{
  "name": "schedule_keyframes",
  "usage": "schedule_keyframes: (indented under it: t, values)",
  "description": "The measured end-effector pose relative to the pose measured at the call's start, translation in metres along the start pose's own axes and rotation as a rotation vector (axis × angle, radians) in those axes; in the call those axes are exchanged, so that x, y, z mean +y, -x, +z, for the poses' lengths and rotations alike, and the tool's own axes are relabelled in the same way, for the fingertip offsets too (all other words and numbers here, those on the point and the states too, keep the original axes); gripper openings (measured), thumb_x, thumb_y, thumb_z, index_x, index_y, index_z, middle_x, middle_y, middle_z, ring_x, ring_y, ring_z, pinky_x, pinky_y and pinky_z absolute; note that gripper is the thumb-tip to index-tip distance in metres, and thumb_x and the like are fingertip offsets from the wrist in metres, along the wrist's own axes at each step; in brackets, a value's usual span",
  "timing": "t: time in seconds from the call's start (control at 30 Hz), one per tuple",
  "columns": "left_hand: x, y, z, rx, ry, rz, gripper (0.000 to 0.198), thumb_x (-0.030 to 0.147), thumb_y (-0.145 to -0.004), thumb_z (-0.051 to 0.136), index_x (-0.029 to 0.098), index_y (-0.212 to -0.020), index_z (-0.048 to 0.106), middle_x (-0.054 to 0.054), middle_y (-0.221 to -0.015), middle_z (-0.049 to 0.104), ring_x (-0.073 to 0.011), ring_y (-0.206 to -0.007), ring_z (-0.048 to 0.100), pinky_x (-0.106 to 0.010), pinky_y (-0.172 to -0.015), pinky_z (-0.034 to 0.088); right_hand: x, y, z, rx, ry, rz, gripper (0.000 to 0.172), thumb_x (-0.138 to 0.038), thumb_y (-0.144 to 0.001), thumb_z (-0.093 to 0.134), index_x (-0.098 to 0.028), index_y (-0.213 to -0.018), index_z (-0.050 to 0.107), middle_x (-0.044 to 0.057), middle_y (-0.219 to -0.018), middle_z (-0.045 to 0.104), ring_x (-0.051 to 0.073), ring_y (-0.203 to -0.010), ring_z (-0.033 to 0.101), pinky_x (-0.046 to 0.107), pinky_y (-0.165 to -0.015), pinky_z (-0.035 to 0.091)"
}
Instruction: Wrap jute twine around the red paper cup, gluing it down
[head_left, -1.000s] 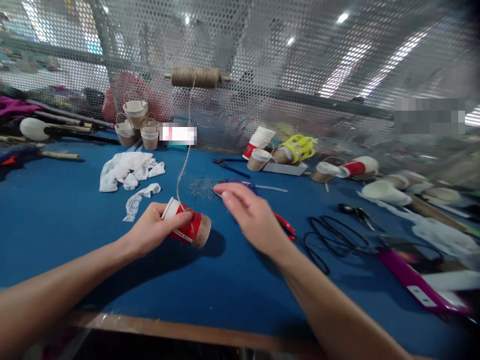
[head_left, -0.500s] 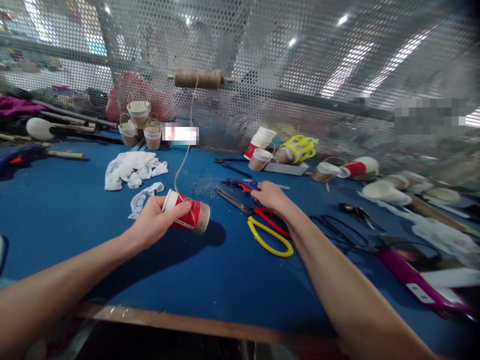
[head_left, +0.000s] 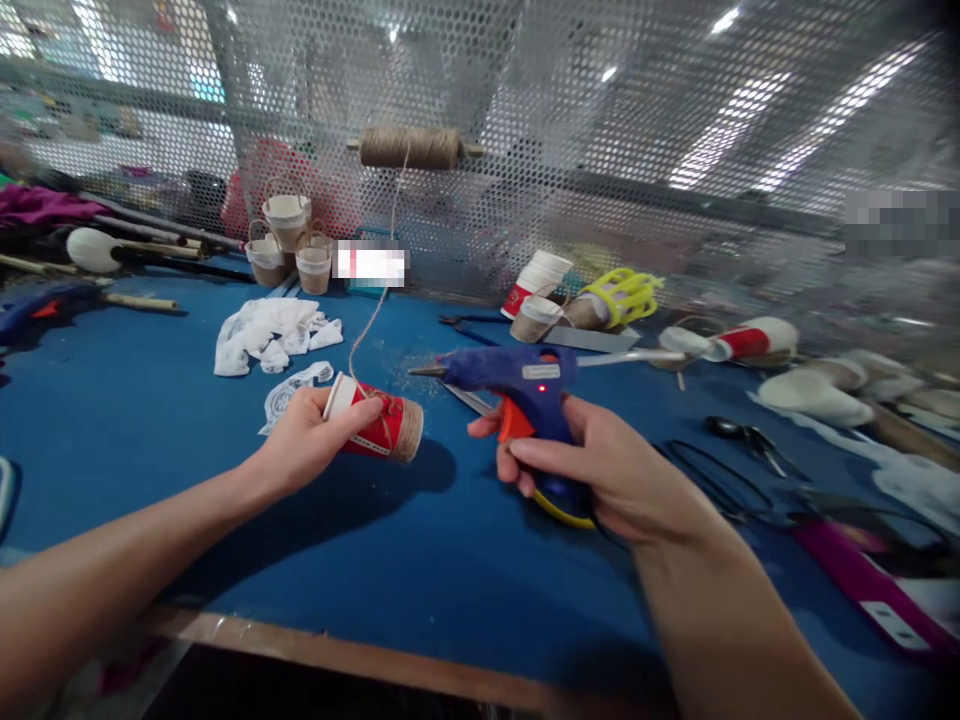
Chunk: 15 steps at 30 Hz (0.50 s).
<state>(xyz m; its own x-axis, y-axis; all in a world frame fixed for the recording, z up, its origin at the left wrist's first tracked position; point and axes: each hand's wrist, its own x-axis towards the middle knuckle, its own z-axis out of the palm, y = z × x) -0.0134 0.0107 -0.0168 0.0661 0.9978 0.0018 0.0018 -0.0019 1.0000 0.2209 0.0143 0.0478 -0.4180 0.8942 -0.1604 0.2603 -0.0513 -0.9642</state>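
Observation:
My left hand (head_left: 311,440) is closed around a red and white paper cup (head_left: 379,425), tilted on its side above the table, its base end wrapped in twine. From the cup a strand of twine (head_left: 373,318) runs up to a spool (head_left: 409,148) on the mesh wall. My right hand (head_left: 592,460) grips a blue hot glue gun (head_left: 517,372) by its handle, fingers around the orange trigger. A red light glows on the gun, and a glue stick protrudes from its back. Its nozzle points left toward the cup, apart from it. Scissors (head_left: 562,508) lie mostly hidden beneath the gun.
White lace (head_left: 270,332) lies left of centre, with several twine-covered cup baskets (head_left: 286,222) behind it. Pliers (head_left: 472,325) and stacked paper cups (head_left: 546,275) stand at the back. On the right are a black cable (head_left: 712,475) and a purple power strip (head_left: 862,570).
My right hand has lifted the glue gun off the table and turned it upright, nozzle leftward. The left hand still holds the cup in nearly the same place. The view has shifted slightly.

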Motion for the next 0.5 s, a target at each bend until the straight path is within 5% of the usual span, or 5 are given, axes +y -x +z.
schedule_keyframes:
  t: [0.17,0.5]
  values:
    - [0.001,-0.002,0.0,-0.008,-0.023,-0.047,0.024,0.036,-0.072,0.06,0.012,-0.072,0.066,-0.001,-0.059,0.063,-0.0101,-0.052,0.052,-0.02,-0.05,0.04,0.004,0.004,0.01,-0.018,-0.025,-0.017,0.02,-0.03,-0.075,0.06,-0.015,-0.087,0.063,-0.001,-0.054,0.059,0.008,-0.047,0.051,0.019,-0.043,0.041]
    - [0.004,-0.003,0.002,-0.002,0.141,-0.133,0.024,0.036,-0.068,0.064,0.012,-0.075,0.066,-0.003,-0.062,0.066,-0.0113,-0.053,0.056,-0.022,-0.052,0.042,0.008,0.015,0.027,0.208,0.468,-0.083,0.017,-0.037,-0.073,0.058,-0.022,-0.078,0.061,-0.001,-0.059,0.061,0.012,-0.045,0.054,0.023,-0.042,0.047]
